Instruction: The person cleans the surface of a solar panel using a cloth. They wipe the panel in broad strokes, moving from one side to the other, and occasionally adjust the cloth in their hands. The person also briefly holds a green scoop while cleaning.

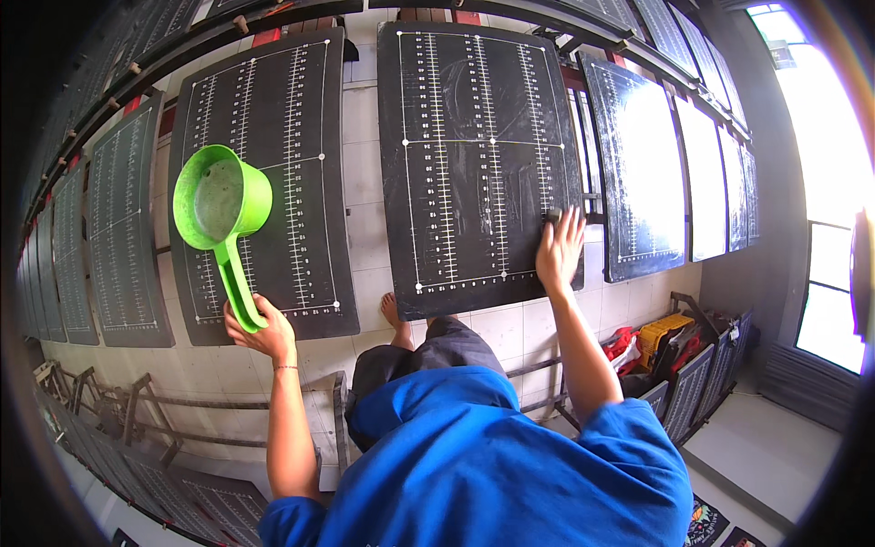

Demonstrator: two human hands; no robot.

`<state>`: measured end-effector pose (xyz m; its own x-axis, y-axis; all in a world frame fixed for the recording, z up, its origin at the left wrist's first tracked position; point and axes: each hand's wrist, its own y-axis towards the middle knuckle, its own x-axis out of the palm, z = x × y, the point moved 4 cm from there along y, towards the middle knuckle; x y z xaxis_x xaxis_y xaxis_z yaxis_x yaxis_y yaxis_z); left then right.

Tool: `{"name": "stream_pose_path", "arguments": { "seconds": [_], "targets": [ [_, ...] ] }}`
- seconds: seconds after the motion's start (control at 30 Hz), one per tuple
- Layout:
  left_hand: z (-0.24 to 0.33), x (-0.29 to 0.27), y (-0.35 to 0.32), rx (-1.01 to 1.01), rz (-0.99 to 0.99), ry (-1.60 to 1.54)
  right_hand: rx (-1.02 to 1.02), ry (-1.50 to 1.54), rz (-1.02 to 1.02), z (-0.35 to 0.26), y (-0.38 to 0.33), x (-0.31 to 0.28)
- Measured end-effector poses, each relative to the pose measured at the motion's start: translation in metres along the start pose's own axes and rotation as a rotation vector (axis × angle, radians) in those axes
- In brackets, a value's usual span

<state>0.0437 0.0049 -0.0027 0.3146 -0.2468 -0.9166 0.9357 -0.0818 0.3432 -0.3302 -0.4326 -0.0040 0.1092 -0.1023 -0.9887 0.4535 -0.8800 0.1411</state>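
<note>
My left hand (262, 328) is closed around the handle of a bright green plastic water dipper (252, 202), held over the left-hand black board (319, 228). The dipper's round cup faces up and looks greyish inside; I cannot tell how much liquid is in it. Near the lower right edge of the middle black board (469, 201), my right hand (559, 251) presses down with a small dark block (553, 216) showing between thumb and fingers. White ruled scales, numerals and dots mark the board, and its surface has wet, shiny smears.
More marked boards lie in the row, a glossy one (643, 173) at right and a dull one (128, 228) at left. Metal racks (210, 401) stand behind me. A yellow crate (663, 337) and red items sit at lower right. Pale tiles (369, 264) show between boards.
</note>
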Motion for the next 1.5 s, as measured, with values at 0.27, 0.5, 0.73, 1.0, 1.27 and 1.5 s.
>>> {"name": "stream_pose_path", "arguments": {
  "seconds": [0.27, 0.5, 0.73, 1.0, 1.27, 1.5],
  "targets": [
    [-0.019, 0.017, 0.001, 0.003, -0.089, 0.011, -0.522, 0.413, -0.287, -0.221, -0.044, -0.031],
    [-0.024, 0.015, -0.005, -0.063, -0.117, 0.014, -0.045, 0.077, -0.041, -0.056, 0.080, -0.002],
    [-0.011, 0.011, 0.004, -0.041, -0.135, -0.058, -0.464, 0.323, -0.087, -0.263, 0.077, -0.007],
    [-0.017, 0.004, -0.008, -0.215, -0.227, -0.164, -0.100, 0.131, -0.011, -0.026, 0.068, -0.004],
    [0.015, 0.005, 0.012, -0.126, -0.234, -0.312, -0.265, 0.363, 0.013, -0.240, 0.274, 0.041],
    [-0.018, 0.010, -0.006, -0.226, -0.260, -0.267, -0.816, 0.384, -0.490, -0.193, 0.003, -0.031]
  ]
}}
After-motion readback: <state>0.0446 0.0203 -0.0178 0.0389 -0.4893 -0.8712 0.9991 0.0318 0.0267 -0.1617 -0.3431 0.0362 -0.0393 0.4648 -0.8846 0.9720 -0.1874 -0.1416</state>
